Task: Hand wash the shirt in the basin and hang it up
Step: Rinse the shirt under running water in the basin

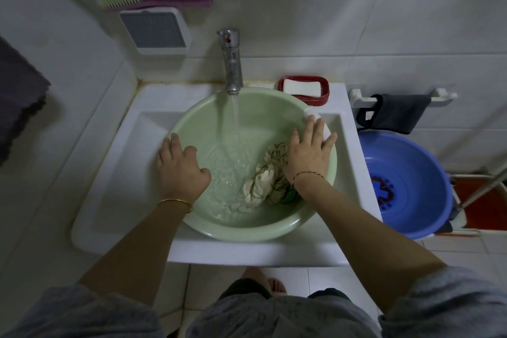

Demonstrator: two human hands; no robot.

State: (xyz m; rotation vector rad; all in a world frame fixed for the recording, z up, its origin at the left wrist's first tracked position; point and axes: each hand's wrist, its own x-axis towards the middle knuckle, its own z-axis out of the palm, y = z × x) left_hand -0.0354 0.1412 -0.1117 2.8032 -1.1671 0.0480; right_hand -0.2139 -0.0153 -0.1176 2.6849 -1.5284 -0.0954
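L hand [181,167] grips left rim of green basin [247,233], fingers curled over the edge, thumb inside. R hand [308,153] lies flat, fingers straight & spread across right rim, holding nothing. Crumpled shirt [260,184] sits wet in basin's right half, partly under R hand. Tap [232,63] runs water into basin, set in white sink [115,200]

Tap [232,63] filling green basin [192,123], shirt [262,186] inside, left hand [182,170] gripping rim

Sink [123,173] holds green basin [197,118] and soap dish [326,90].
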